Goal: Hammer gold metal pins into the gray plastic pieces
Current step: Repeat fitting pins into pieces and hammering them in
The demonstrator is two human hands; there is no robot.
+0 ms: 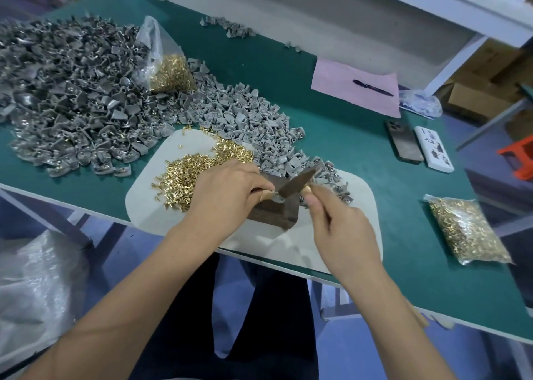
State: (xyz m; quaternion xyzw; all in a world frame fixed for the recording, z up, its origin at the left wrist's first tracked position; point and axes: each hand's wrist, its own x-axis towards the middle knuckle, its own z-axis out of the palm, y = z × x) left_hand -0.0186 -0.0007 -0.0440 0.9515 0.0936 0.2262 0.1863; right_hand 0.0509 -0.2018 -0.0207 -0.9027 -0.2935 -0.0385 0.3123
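1. Fingers of left hand [227, 190] pinched together at the top of a dark block [274, 209]. They appear to steady a small gray plastic piece [277, 197] there; the piece is mostly hidden, so the grip on it is judged, not clearly seen. A tan wrap shows on 1 fingertip.
2. Right hand [340, 224] clenched round the handle of a small hammer [297, 181]; its dark head angles up and left, poised just above the spot the left fingers guard. Judgement: the strike is about to land or is in mid-swing; blur prevents telling which.
3. Block sits on a pale mat [340, 252] at the near table edge, probably as an anvil: it raises the work and gives a hard seat for the blow.
4. Loose gold pins [187, 177] lie on the mat just left of the left hand, within easy reach for picking 1 at a time.
5. Light-gray pieces [245, 117] heaped just beyond the block, spilling onto the mat; likely the unpinned stock.
6. Darker gray heap [72, 97] at far left, with gold glints among it; likely finished pieces, kept apart from the stock.
7. Open bag of pins [168, 71] rests between the 2 heaps; sealed bag of pins [464, 229] lies at the right, well apart, as reserve.
8. Pink sheet [357, 87] with pen [373, 87] and 2 phones [419, 147] lie far right, clear of the swing.
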